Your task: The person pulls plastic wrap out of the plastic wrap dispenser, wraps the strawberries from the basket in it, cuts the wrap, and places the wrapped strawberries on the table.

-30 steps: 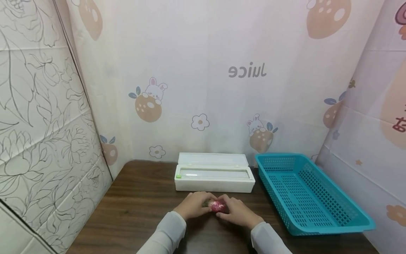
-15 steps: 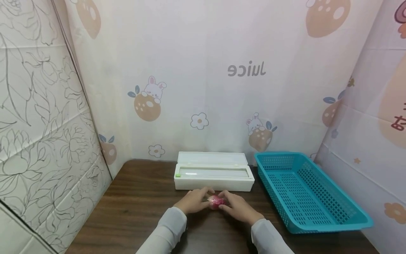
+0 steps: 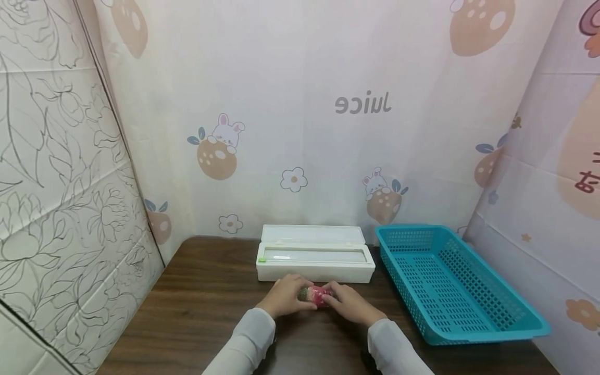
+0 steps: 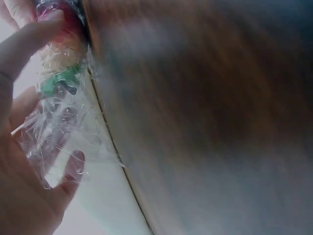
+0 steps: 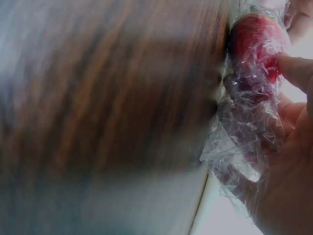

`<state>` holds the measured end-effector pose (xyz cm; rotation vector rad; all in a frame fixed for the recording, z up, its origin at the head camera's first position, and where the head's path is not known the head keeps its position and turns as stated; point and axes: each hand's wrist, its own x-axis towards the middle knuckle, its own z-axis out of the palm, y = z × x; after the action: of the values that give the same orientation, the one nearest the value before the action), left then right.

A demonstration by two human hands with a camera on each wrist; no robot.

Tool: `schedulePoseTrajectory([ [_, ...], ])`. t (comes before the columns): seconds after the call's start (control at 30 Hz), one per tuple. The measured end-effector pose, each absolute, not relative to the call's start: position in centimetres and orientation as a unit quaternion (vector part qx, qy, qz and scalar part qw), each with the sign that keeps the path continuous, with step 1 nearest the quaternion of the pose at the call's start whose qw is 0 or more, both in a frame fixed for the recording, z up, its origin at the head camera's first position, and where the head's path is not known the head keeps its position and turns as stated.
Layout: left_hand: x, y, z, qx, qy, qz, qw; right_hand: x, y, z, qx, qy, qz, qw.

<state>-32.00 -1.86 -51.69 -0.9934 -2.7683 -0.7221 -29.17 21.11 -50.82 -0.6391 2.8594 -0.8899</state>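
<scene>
Low in the middle of the head view lies a wrapped item point(image 3: 317, 295) on the table, red at one end with cream and green parts at the other. Clear plastic film point(image 4: 63, 117) covers it and hangs in loose, crumpled folds in both wrist views. My left hand point(image 3: 287, 297) holds its left, green end, the thumb in front and the fingers behind. At the red end, my right hand point(image 3: 350, 303) grips with its thumb pressed on the wrapped surface. Fingers show through the loose film in the right wrist view. The item's exact kind is unclear.
Behind the hands stands a white cling film dispenser point(image 3: 316, 272) with its lid raised and a green slider at the left. A blue perforated basket point(image 3: 487, 341) occupies the right side of the dark wooden table point(image 3: 187, 307). Patterned curtains point(image 3: 300, 130) enclose the back and sides.
My left hand has drawn in around the left end from a looser, spread pose, and more of the cream and green part shows. My right hand has stayed at the red end.
</scene>
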Motion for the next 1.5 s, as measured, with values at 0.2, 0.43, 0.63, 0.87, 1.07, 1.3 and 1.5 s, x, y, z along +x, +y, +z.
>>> schedulePoseTrajectory([
  [0.2,-32.0,-1.8,-52.3,-0.316,-0.926,-0.194,0.065,-29.2,20.7,-50.7,-0.188,0.937,-0.291,0.051],
  [0.43,-31.5,-1.6,-52.0,-0.299,-0.932,-0.202,0.034,-29.3,20.4,-50.8,-0.187,0.939,-0.285,0.048],
  [0.63,-31.5,-1.8,-51.8,-0.300,-0.930,-0.214,0.015,-29.2,20.5,-50.7,-0.205,0.936,-0.284,0.028],
  [0.87,-31.7,-2.3,-51.0,-0.295,-0.909,-0.294,-0.030,-29.0,21.1,-50.9,-0.242,0.926,-0.290,-0.004],
  [1.07,-32.0,-2.8,-50.1,-0.342,-0.866,-0.363,-0.034,-29.1,21.2,-50.3,-0.253,0.922,-0.291,-0.027],
  [1.3,-31.3,-4.0,-47.8,-0.331,-0.840,-0.428,-0.046,-28.6,21.0,-47.0,-0.273,0.910,-0.309,-0.052],
  [1.5,-29.9,-5.0,-45.8,-0.351,-0.819,-0.453,-0.015,-27.5,20.8,-44.4,-0.267,0.905,-0.329,-0.043],
])
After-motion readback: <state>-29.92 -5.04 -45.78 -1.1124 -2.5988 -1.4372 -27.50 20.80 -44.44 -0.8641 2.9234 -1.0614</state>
